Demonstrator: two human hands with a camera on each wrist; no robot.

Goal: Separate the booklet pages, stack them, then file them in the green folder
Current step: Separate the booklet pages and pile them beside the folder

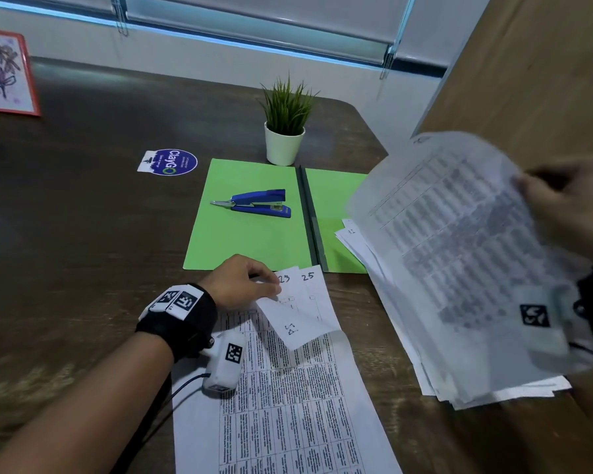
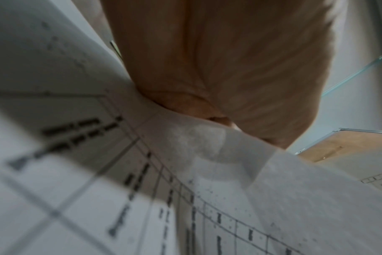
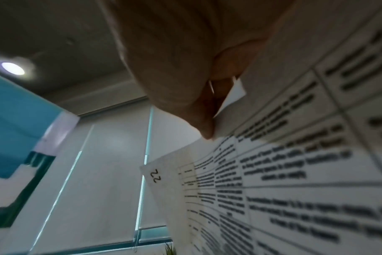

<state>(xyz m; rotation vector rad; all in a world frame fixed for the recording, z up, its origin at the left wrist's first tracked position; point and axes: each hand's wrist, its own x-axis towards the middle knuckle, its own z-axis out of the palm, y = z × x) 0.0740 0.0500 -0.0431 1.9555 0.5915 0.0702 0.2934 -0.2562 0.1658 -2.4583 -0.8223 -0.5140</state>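
The green folder (image 1: pixel 247 234) lies open on the brown desk. My left hand (image 1: pixel 243 282) pinches the folded-up top corner of the remaining booklet pages (image 1: pixel 288 405), which lie flat before me; corners marked 23 and 25 show. My right hand (image 1: pixel 555 200) holds a loose printed page (image 1: pixel 459 251) lifted and blurred above the stack of separated pages (image 1: pixel 408 323) at the right. In the right wrist view that page (image 3: pixel 273 172) is marked 22 and my thumb and fingers (image 3: pixel 205 120) pinch its edge. In the left wrist view my left hand (image 2: pixel 218 77) grips the paper (image 2: pixel 185 155).
A blue stapler (image 1: pixel 257 203) rests on the folder's left flap. A small potted plant (image 1: pixel 285 131) stands behind the folder. A round blue sticker (image 1: pixel 172 162) sits on the desk, a red-framed drawing (image 1: pixel 4 73) at far left, and a wooden panel (image 1: pixel 528 63) at right.
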